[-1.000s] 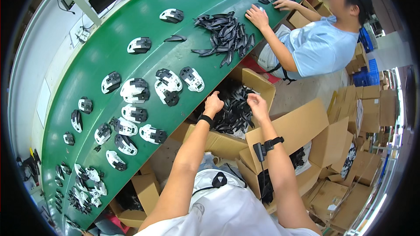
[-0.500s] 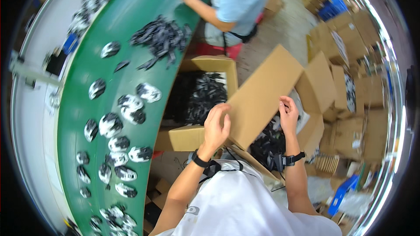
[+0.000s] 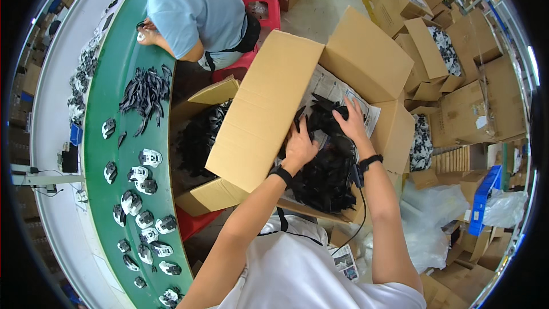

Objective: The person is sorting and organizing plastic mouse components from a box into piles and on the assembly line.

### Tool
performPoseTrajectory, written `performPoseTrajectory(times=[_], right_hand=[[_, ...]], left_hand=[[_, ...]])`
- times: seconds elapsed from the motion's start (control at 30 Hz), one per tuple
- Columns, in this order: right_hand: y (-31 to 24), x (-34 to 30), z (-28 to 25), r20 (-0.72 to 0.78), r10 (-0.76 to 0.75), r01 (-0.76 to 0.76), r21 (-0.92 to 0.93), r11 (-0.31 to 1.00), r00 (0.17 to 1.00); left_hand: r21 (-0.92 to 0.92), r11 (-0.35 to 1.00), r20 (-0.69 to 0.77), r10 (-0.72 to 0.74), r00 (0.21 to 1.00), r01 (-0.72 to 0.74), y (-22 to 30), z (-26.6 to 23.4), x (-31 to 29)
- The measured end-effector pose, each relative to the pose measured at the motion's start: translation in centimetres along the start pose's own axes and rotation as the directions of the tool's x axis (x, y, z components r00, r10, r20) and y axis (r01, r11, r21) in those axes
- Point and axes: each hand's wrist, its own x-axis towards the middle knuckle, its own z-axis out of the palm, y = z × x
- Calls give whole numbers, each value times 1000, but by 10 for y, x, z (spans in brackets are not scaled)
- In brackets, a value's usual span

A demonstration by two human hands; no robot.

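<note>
Both my hands reach down into an open cardboard box [image 3: 357, 60] that holds a heap of black curved plastic pieces [image 3: 326, 180]. My left hand [image 3: 301, 147] is by the box's left side, fingers apart and touching the pieces; its fingertips are partly hidden among them. Across from it, my right hand [image 3: 353, 121] has its fingers spread at the heap's far right edge, over the newspaper lining [image 3: 370, 117]. Neither hand visibly grips a piece. The box's large left flap [image 3: 266, 109] is folded outward beside my left hand.
Left of the flap stands another box of black pieces [image 3: 200, 143]. A green worktable [image 3: 103, 154] carries white-and-black mouse-shaped shells [image 3: 131, 202] and a pile of black strips [image 3: 146, 94]. A person in blue [image 3: 197, 8] sits at it. Cartons [image 3: 466, 109] and clear plastic bags [image 3: 426, 223] crowd the right.
My view has turned toward the right-hand box. Both hands, earlier raised around its flap, have gone down into it and now touch the black pieces.
</note>
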Motion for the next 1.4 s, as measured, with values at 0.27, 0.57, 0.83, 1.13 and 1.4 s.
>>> performPoseTrajectory(times=[0.27, 0.57, 0.83, 1.13, 1.4], right_hand=[[6, -14, 28, 285, -40, 68, -88, 994, 958], [25, -93, -62, 730, -256, 87, 261, 961, 634], [99, 5, -12, 167, 200, -159, -229, 960, 966], [26, -132, -20, 288, 47, 12, -198, 980, 957], [40, -136, -13, 199, 144, -120, -131, 984, 969]], left_hand=[[473, 874, -6, -126, 992, 114, -10, 45, 4], [333, 931, 289, 51, 956, -150, 24, 17, -40], [489, 861, 278, -5, 961, -137, -2, 52, -2], [182, 975, 533, 13, 846, -129, -12, 25, -39], [468, 884, 278, -117, 954, -28, -27, 16, -34]])
